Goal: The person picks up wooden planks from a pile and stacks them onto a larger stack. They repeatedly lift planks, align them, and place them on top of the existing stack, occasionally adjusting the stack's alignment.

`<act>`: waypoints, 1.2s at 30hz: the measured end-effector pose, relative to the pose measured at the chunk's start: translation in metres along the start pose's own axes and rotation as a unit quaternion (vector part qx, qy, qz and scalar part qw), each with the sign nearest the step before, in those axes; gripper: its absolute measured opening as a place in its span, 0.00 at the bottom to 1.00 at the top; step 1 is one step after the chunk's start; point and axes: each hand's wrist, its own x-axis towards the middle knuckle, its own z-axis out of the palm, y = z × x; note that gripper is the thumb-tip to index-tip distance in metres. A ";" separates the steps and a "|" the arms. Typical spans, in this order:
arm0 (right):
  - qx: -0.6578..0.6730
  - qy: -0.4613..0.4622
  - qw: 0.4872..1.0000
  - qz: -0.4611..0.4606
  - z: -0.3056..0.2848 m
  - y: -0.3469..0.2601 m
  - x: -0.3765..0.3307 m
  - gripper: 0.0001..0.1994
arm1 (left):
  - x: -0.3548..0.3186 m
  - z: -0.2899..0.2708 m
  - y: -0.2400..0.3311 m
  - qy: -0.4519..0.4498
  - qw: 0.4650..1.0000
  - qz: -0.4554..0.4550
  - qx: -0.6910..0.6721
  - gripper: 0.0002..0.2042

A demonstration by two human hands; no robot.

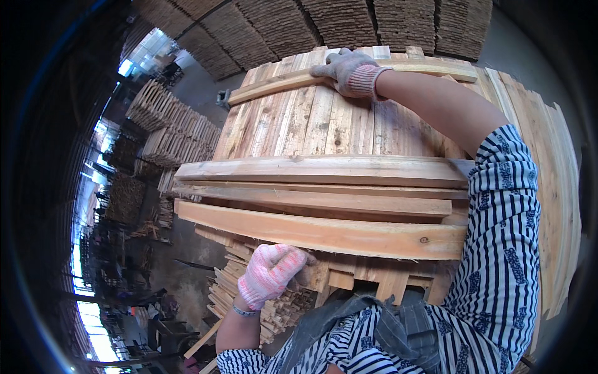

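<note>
From the head view, the right hand (349, 71), in a greyish glove with a pink cuff, is way out at the far side of the work, fingers curled over a long wooden strip (274, 85), and I'd call that a proper grasp. The strip lies crosswise over a bed of boards (324, 128) that run away from the person, near their far ends. The left hand (274, 271), in a pink and white glove, is bunched up right by the lower edge of the nearest plank (349, 235); the fingertips are hard to make out, so I can't tell if it's pinching anything or just balled up. Between the two, an upper timber (330, 168) and a middle timber (336, 199) lie across the same boards, roughly side by side with that plank. There's more stacked wood (405, 28) at the back, plus a messy pile of sticks (274, 318) down past the left hand. My read is the step in hand is placing or lining up crosspieces, with the far strip getting the attention. Next move probably calls for squaring that strip up without knocking the boards under it, then freeing the right hand for the closer timbers.
</note>
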 end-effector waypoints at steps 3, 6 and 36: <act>-0.017 -0.030 0.999 0.006 -0.007 -0.005 -0.003 0.20 | 0.000 -0.002 -0.001 0.002 1.000 0.003 0.006 0.17; -0.003 -0.030 1.000 -0.004 -0.013 -0.007 -0.008 0.19 | -0.002 -0.001 -0.005 0.004 1.000 0.021 -0.012 0.17; 0.002 0.041 0.999 -0.015 0.005 0.004 -0.005 0.19 | -0.001 0.002 0.006 -0.005 0.999 0.045 0.030 0.15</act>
